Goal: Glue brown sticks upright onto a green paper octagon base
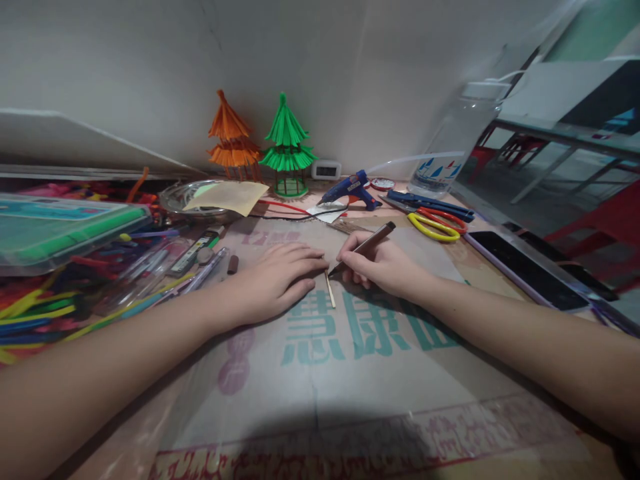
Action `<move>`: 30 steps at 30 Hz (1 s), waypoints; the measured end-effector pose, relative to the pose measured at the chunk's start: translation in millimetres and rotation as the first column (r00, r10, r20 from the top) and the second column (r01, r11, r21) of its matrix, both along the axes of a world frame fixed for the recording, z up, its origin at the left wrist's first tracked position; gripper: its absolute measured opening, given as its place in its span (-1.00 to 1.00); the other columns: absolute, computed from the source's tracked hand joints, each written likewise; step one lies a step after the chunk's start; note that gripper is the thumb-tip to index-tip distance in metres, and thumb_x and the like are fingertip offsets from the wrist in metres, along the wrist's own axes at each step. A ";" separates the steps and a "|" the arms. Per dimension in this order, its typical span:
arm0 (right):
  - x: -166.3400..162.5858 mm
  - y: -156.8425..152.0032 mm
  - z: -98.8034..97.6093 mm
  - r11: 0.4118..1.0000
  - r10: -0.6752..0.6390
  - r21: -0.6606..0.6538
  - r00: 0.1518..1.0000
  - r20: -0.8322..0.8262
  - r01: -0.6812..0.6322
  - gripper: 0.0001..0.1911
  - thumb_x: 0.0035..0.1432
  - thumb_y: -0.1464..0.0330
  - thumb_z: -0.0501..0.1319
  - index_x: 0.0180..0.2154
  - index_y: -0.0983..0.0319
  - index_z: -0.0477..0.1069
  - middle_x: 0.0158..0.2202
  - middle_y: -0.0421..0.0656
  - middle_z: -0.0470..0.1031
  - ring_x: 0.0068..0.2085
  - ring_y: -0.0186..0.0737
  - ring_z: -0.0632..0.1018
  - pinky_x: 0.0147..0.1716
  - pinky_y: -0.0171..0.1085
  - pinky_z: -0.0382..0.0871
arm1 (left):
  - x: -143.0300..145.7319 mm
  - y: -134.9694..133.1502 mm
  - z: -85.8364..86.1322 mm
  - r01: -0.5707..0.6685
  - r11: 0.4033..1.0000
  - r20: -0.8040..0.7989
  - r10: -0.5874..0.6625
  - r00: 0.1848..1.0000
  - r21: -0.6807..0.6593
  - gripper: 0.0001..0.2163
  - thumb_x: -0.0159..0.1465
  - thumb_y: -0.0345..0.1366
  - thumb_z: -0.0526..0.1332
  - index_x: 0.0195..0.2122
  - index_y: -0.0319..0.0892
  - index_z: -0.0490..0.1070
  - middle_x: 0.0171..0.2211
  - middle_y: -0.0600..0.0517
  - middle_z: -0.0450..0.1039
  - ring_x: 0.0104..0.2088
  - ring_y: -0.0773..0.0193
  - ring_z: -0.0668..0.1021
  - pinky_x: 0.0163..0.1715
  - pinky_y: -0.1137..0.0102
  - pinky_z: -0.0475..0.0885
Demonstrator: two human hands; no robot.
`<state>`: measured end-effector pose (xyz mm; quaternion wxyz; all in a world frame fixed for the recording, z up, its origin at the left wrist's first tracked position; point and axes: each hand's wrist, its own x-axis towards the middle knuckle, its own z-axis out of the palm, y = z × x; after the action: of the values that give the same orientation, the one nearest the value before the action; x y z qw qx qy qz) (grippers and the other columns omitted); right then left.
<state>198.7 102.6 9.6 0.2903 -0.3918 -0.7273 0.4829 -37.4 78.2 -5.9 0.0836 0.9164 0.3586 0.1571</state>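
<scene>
My left hand [273,280] lies flat on the cardboard sheet [350,373], fingers stretched out, its fingertips pressing the top end of a thin wooden stick [330,290]. My right hand [383,267] grips a brown pen [365,247], tip down on the upper end of the stick, right next to the left fingertips. The stick lies on the cardboard between the two hands.
Orange [231,139] and green [287,147] paper pagodas stand at the back wall. A blue glue gun [350,191], yellow-red scissors [435,223], a phone [525,268] and a water jug [457,143] lie right. Coloured straws, pens and a green case [60,230] crowd the left.
</scene>
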 end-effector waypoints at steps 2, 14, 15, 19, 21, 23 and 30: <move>-0.8 -0.1 -0.5 1.000 -0.014 0.014 1.000 0.008 0.014 -0.83 0.22 0.24 0.20 -0.31 0.20 0.31 -0.58 -0.27 0.46 -0.65 -0.44 0.34 -0.69 -0.44 0.19 | 0.3 -0.1 0.0 -0.002 1.000 0.004 0.002 1.000 -0.001 -0.61 0.47 -0.21 0.01 0.25 -0.14 0.37 0.27 -0.10 0.37 0.30 0.04 0.35 0.32 0.04 0.20; 1.1 -1.1 2.6 0.996 0.083 -0.021 0.997 0.005 -0.083 -0.84 0.19 0.29 0.23 -0.38 0.21 0.32 -0.58 -0.25 0.49 -0.61 -0.43 0.39 -0.64 -0.43 0.23 | -0.9 1.0 -1.3 0.002 1.000 -0.028 -0.002 1.000 -0.002 -0.59 0.47 -0.22 0.00 0.28 -0.14 0.34 0.30 -0.10 0.34 0.32 0.04 0.32 0.34 0.05 0.16; 1.0 -1.1 2.3 0.997 0.073 -0.017 0.997 0.002 -0.073 -0.84 0.19 0.28 0.23 -0.37 0.21 0.32 -0.57 -0.25 0.48 -0.61 -0.42 0.39 -0.65 -0.43 0.23 | -0.9 0.9 -1.3 0.002 1.000 -0.027 -0.002 1.000 -0.002 -0.59 0.48 -0.21 0.00 0.28 -0.14 0.34 0.30 -0.10 0.34 0.32 0.04 0.32 0.34 0.05 0.17; 0.0 -0.9 1.1 1.000 -0.016 0.003 1.000 0.012 0.016 -0.84 0.21 0.25 0.22 -0.32 0.20 0.32 -0.58 -0.27 0.46 -0.65 -0.42 0.34 -0.70 -0.43 0.19 | -0.8 0.4 -1.3 -0.007 1.000 -0.024 0.007 1.000 -0.002 -0.59 0.48 -0.19 -0.01 0.27 -0.14 0.35 0.29 -0.10 0.34 0.31 0.04 0.33 0.33 0.06 0.17; -0.3 -0.7 0.9 1.000 -0.025 0.007 0.999 0.026 0.025 -0.84 0.21 0.25 0.21 -0.33 0.20 0.32 -0.58 -0.27 0.46 -0.67 -0.43 0.33 -0.71 -0.43 0.19 | -0.7 0.2 -0.8 -0.008 1.000 -0.026 0.008 1.000 -0.001 -0.59 0.48 -0.19 -0.01 0.27 -0.15 0.36 0.29 -0.10 0.35 0.30 0.05 0.34 0.33 0.07 0.18; -0.3 -0.7 1.0 1.000 0.006 -0.003 1.000 0.030 -0.006 -0.83 0.20 0.26 0.21 -0.34 0.20 0.31 -0.59 -0.26 0.47 -0.66 -0.43 0.34 -0.70 -0.44 0.21 | -0.6 0.2 -0.3 -0.005 1.000 -0.028 0.005 1.000 -0.002 -0.60 0.47 -0.20 0.00 0.27 -0.15 0.36 0.29 -0.10 0.35 0.30 0.05 0.34 0.33 0.07 0.18; -0.2 -1.1 0.6 1.000 0.013 -0.003 1.000 0.006 -0.013 -0.83 0.20 0.26 0.24 -0.33 0.21 0.31 -0.57 -0.27 0.46 -0.63 -0.44 0.35 -0.69 -0.44 0.21 | -0.7 0.3 -0.6 -0.004 1.000 -0.020 0.004 1.000 0.001 -0.60 0.47 -0.21 0.01 0.27 -0.14 0.35 0.29 -0.10 0.35 0.31 0.04 0.33 0.33 0.05 0.18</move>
<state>198.6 101.5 10.2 0.2843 -0.3890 -0.7299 0.4848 -38.1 78.4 -6.5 0.0792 0.9172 0.3612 0.1486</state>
